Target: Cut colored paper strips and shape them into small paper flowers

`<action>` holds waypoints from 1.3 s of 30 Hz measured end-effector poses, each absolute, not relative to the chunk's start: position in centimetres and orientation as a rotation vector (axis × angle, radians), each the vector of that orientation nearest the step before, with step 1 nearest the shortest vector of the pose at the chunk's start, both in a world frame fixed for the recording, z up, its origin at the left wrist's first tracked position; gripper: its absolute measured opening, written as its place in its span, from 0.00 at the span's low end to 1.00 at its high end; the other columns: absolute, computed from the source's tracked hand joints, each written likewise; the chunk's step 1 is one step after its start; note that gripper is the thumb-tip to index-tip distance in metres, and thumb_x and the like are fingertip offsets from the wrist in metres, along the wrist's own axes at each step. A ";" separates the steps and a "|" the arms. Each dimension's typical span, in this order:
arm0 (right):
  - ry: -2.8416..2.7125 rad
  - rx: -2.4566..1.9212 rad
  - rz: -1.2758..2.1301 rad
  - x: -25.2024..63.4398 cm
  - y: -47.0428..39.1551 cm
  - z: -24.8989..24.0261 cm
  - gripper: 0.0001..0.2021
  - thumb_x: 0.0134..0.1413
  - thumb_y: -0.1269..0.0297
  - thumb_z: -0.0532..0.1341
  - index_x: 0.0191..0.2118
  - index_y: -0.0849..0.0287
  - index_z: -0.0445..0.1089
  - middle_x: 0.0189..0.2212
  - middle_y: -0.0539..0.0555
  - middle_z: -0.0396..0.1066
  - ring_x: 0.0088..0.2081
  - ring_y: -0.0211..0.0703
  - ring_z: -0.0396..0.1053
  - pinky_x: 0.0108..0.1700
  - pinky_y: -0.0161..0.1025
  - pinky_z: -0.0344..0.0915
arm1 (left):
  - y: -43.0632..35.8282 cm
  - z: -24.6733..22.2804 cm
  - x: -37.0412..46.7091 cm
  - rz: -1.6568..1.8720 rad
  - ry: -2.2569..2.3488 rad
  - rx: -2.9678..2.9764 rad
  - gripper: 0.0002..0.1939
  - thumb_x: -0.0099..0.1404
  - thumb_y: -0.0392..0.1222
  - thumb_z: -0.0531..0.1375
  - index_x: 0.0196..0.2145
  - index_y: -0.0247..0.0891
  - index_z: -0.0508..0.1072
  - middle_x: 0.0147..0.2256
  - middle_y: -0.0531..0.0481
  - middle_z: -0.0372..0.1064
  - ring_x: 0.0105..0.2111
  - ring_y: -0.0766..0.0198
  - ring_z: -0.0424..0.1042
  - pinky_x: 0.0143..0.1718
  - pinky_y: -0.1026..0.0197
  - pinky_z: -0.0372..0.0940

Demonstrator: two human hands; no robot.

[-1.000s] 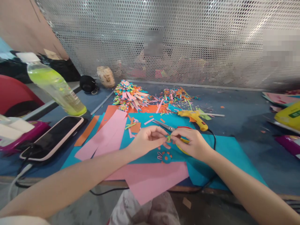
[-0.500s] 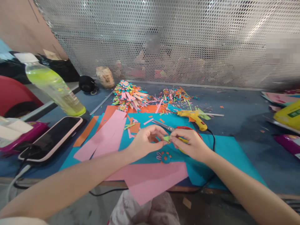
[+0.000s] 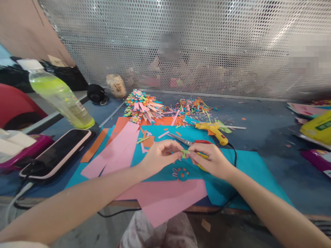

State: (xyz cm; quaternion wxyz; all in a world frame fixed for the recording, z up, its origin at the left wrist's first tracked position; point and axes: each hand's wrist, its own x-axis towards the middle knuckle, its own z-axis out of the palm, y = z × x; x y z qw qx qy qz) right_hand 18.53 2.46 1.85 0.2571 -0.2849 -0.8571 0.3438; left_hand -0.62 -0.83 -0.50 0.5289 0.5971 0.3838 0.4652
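Observation:
A small piece of light green paper [image 3: 184, 153] is pinched between both hands above the blue sheet. My left hand [image 3: 162, 154] grips its left side with thumb and fingertips. From the other side, my right hand [image 3: 210, 156] pinches it too. Just below the hands lies a round blue paper flower [image 3: 183, 174] with orange bits and a pink looped strip at its left. Scissors with red and yellow handles [image 3: 186, 141] lie partly hidden under my right hand. Behind them rests a yellow glue gun [image 3: 213, 131].
Pink paper strips [image 3: 116, 148] and a pink sheet [image 3: 173, 196] lie over the blue sheets [image 3: 248, 172]. Farther back stand a layered paper piece [image 3: 142, 106] and a heap of paper scraps [image 3: 193, 105]. A phone [image 3: 58, 151] and a bottle [image 3: 59, 93] are at the left.
The green paper has turned slightly between my fingertips, showing a different shape. Both hands stay in nearly the same place.

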 end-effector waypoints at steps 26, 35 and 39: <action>-2.351 -0.700 0.637 18.6 2.8 0.9 0.06 0.55 0.67 0.55 0.29 0.59 0.66 0.23 0.49 0.65 0.25 0.33 0.62 0.29 0.31 0.59 | -0.6 -0.6 -0.4 1.095 0.794 1.154 0.12 0.51 0.37 0.64 0.35 0.33 0.70 0.29 0.48 0.72 0.30 0.63 0.72 0.23 0.66 0.66; -2.353 -0.690 0.638 18.6 2.6 1.1 0.05 0.55 0.68 0.55 0.30 0.60 0.66 0.23 0.49 0.64 0.26 0.33 0.62 0.30 0.30 0.59 | -0.6 -0.7 -0.6 1.095 0.799 1.166 0.11 0.51 0.37 0.64 0.34 0.33 0.70 0.29 0.48 0.73 0.28 0.65 0.72 0.23 0.66 0.67; -2.361 -0.709 0.629 18.5 2.6 1.0 0.05 0.54 0.69 0.55 0.29 0.60 0.65 0.23 0.49 0.65 0.26 0.33 0.62 0.29 0.30 0.59 | -0.5 -0.8 -0.6 1.091 0.826 1.211 0.13 0.51 0.36 0.64 0.35 0.34 0.69 0.30 0.48 0.73 0.28 0.66 0.72 0.23 0.67 0.67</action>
